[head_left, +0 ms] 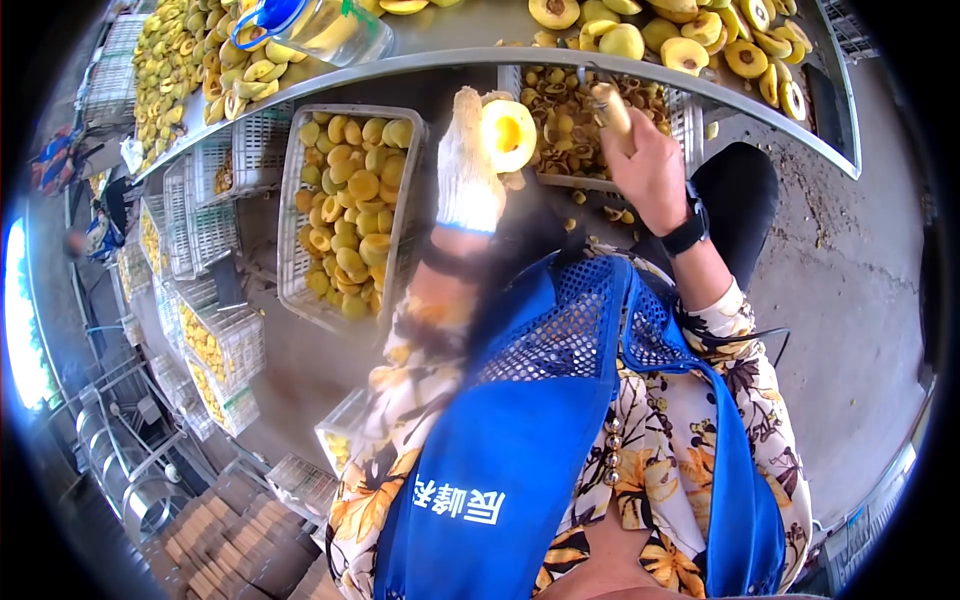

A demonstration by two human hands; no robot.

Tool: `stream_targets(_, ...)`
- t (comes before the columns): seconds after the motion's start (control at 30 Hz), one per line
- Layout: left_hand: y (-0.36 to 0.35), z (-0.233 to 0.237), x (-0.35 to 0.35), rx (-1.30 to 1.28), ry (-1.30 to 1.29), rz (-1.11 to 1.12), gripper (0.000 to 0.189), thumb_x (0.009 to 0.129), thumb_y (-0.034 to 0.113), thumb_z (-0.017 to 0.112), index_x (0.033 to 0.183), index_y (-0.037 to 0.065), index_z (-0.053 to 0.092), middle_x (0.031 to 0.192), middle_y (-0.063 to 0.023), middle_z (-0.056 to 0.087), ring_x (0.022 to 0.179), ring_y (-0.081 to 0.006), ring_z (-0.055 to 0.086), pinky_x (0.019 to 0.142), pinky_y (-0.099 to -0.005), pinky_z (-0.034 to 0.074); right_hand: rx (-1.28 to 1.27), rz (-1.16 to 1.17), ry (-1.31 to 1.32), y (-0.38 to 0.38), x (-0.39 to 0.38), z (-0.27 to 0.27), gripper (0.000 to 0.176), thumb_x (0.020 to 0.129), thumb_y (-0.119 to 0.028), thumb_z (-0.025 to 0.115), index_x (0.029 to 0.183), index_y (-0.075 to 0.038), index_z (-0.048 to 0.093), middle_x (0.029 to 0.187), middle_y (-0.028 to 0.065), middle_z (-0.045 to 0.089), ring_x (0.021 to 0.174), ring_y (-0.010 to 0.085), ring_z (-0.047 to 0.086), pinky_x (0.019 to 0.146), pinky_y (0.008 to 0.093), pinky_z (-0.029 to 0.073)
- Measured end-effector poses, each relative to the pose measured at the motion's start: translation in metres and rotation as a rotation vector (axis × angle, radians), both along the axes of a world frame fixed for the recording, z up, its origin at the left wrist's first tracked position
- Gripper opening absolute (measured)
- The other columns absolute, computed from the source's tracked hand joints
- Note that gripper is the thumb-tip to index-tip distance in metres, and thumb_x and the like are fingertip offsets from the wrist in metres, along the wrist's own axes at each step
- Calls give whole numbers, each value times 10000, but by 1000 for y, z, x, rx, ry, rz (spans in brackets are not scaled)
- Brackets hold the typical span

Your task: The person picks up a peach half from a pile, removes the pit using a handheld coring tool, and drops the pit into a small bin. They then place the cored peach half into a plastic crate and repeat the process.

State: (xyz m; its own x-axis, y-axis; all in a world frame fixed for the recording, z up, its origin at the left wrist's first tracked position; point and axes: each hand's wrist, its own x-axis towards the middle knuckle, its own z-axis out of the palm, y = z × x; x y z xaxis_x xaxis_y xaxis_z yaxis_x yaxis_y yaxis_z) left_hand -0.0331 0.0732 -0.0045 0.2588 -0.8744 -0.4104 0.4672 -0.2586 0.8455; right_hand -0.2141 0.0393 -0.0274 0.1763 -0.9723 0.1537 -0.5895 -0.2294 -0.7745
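My left hand (465,185), in a white knitted glove, is closed around a yellow peach half (508,136). The cut face points up and shows a hollow in the middle. To its right, my bare right hand (648,172) grips a wooden-handled tool (612,112); a small metal end shows near the table edge, though its shape is hard to make out. The tool is apart from the peach half. Below both hands sits a crate of peach pits and scraps (570,125), partly covered by the hands.
A metal table (440,62) crosses the top, bearing peach halves (690,50) and a blue-capped clear jug (345,35). A white crate (292,215) of peach halves stands on the floor at left. Further left are stacked crates (205,340). Scraps litter the floor (830,220) at right.
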Motion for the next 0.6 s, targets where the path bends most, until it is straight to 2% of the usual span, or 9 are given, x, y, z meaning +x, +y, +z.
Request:
stream_targets(0.07,-1,-5,-1,19,-58,-8,484,912,488,440,1012,37,586,791,-92,628,626,-165,596,517,-269,469,122,176,-247,12,12,8,320,786,-134,637,1095,-61,597,633,116,588,524,151,563,514,279,446)
stream_targets(0.1,-2,-10,-2,-25,-56,-24,435,923,422,462,1003,15,596,839,-88,628,695,-167,602,620,-270,498,63,273,-227,12,16,8,313,775,-130,649,1078,-67,603,641,124,591,527,177,572,515,290,449)
stream_targets(0.13,-4,-13,-4,-55,-2,-44,409,923,389,472,1000,7,595,854,-92,627,716,-174,604,642,-275,501,3,372,-206,10,20,9,307,763,-126,661,1061,-74,608,649,131,593,531,204,581,516,301,451)
stream_targets(0.17,-6,-15,-7,-84,51,-61,383,923,357,481,998,-1,594,869,-96,626,737,-182,606,665,-280,503,-73,394,-149,9,24,9,270,742,-132,680,997,-73,615,675,152,595,576,276,599,524,334,459)
stream_targets(0.23,-7,-16,-11,-113,46,-83,306,919,249,492,1017,-27,581,891,-113,625,772,-213,613,718,-302,512,-23,386,-161,10,25,11,224,737,-142,686,931,-63,607,689,161,592,607,311,594,532,357,458)
stream_targets(0.33,-8,-26,-12,-174,218,-120,300,922,231,470,1040,-25,573,881,-116,624,772,-219,615,718,-307,514,-20,435,-129,9,22,8,182,724,-119,672,867,-50,582,680,156,583,611,330,588,529,378,457)
stream_targets(0.43,-5,-35,-17,-210,20,-100,318,929,267,447,1027,-7,574,859,-113,621,755,-225,613,696,-306,516,-138,491,-8,11,23,-2,179,697,-70,643,849,-46,550,658,143,573,588,331,578,519,390,458)
stream_targets(0.53,-9,-36,-6,-18,467,-121,467,940,435,391,1011,18,590,877,-88,634,756,-186,608,666,-299,512,-274,553,60,15,23,-7,224,662,-9,598,867,-50,521,639,132,564,564,332,567,519,400,467)
stream_targets(0.6,-2,-7,-12,87,394,1,426,938,433,397,951,52,587,779,-87,614,656,-224,586,602,-308,510,-326,545,29,21,25,-8,217,669,-3,589,869,-49,518,641,134,565,560,334,565,525,402,469)
